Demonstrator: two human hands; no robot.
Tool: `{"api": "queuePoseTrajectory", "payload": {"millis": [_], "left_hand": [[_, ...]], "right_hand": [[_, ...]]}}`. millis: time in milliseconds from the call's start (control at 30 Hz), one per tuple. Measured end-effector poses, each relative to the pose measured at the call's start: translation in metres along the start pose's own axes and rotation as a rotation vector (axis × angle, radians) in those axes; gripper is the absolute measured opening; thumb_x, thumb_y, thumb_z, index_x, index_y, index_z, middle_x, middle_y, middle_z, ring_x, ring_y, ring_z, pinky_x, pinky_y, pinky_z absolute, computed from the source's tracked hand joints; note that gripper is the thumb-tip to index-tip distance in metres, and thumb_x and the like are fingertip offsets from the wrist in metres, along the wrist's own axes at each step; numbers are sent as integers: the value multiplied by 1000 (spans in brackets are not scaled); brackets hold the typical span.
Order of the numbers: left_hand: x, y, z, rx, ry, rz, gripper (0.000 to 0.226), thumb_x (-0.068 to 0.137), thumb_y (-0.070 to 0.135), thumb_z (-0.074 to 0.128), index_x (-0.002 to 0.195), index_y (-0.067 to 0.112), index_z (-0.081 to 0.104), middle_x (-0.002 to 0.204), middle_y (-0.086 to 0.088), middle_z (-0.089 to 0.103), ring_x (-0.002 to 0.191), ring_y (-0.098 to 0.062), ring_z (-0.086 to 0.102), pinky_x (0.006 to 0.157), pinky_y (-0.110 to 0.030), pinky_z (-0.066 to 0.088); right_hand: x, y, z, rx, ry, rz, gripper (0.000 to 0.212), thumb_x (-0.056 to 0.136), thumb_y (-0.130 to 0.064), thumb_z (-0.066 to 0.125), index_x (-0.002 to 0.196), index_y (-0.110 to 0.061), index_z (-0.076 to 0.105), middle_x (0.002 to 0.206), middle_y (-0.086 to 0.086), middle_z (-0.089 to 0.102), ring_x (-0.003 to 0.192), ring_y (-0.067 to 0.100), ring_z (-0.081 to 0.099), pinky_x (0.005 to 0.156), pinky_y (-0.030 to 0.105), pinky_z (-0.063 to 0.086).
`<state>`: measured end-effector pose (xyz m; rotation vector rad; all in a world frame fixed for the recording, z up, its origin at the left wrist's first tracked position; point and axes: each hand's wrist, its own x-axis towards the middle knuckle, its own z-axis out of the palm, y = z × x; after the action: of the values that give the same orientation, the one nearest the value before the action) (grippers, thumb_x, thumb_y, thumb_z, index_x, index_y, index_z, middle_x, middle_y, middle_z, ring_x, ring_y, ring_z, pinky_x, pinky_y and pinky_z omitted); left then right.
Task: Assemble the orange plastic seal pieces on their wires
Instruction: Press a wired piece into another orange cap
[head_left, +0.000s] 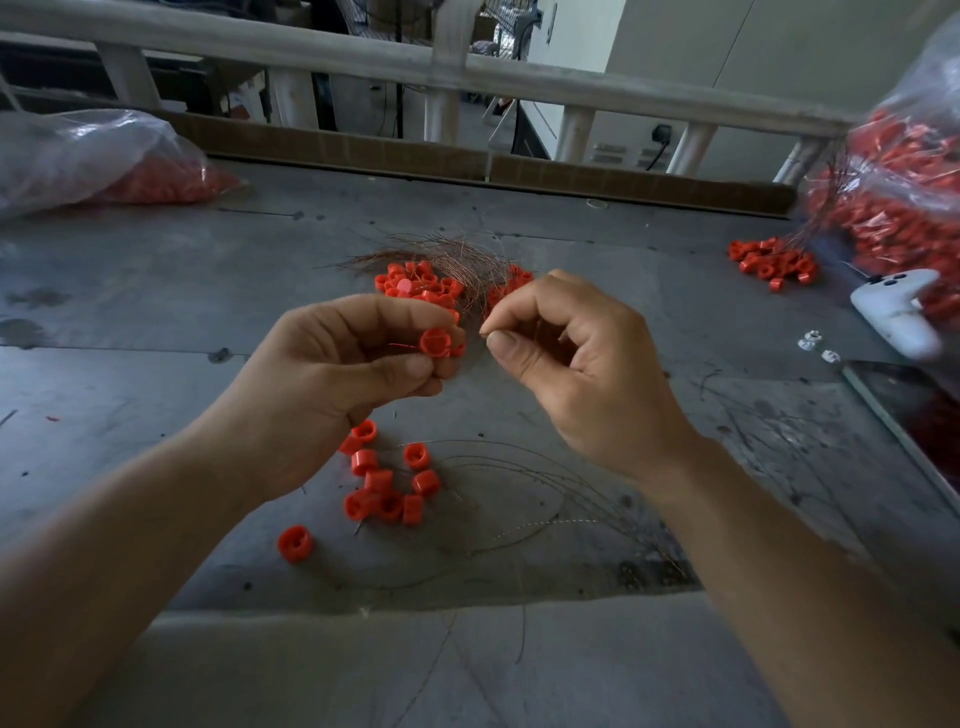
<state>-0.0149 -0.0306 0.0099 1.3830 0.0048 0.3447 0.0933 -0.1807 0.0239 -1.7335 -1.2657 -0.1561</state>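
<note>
My left hand (358, 364) pinches a small round orange seal piece (435, 342) between thumb and fingers, above the table's middle. A thin wire end pokes out of the piece to the left. Just to its right, my right hand (566, 364) pinches a thin wire (484, 327) between thumb and forefinger, its tip close to the piece. Behind the hands lies a pile of orange seal pieces (415, 287) under a bundle of copper wires (457, 257). Near me on the table, several seal pieces (387, 486) lie with thin wires (519, 467) trailing to the right.
The grey table (156, 312) carries a clear bag of orange pieces (93, 161) at the far left and a larger bag (904, 192) at the far right. A small orange heap (774, 262), a white device (898, 312) and a dark tray (914, 415) lie right.
</note>
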Motion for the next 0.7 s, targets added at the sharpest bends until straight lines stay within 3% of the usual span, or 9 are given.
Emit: {"api": "queuePoseTrajectory", "payload": {"millis": [100,267,700], "left_hand": [[-1,0,-1,-14,-37,2,42,47,28,85,86,16,75,83,-3,72,77,-12,69,68,-18,53],[0,0,2,-28,7,-13,30,53,12,67,81,17,76,80,-3,73,73,-11,69,65,-17,54],[-1,0,2,-39,8,-34,30,56,14,66,84,18,76,82,-3,73,74,-12,70,65,-18,54]], "right_hand": [[-1,0,3,-10,-36,-3,6,81,-10,59,78,-7,64,71,-2,54,67,13,50,60,15,40],[-2,2,4,-37,-70,15,6,80,-10,59,76,-8,63,69,-7,50,62,6,45,59,12,36],[-1,2,-1,-53,-66,44,6,81,-9,60,75,-9,62,68,-12,48,60,2,43,58,12,37]]}}
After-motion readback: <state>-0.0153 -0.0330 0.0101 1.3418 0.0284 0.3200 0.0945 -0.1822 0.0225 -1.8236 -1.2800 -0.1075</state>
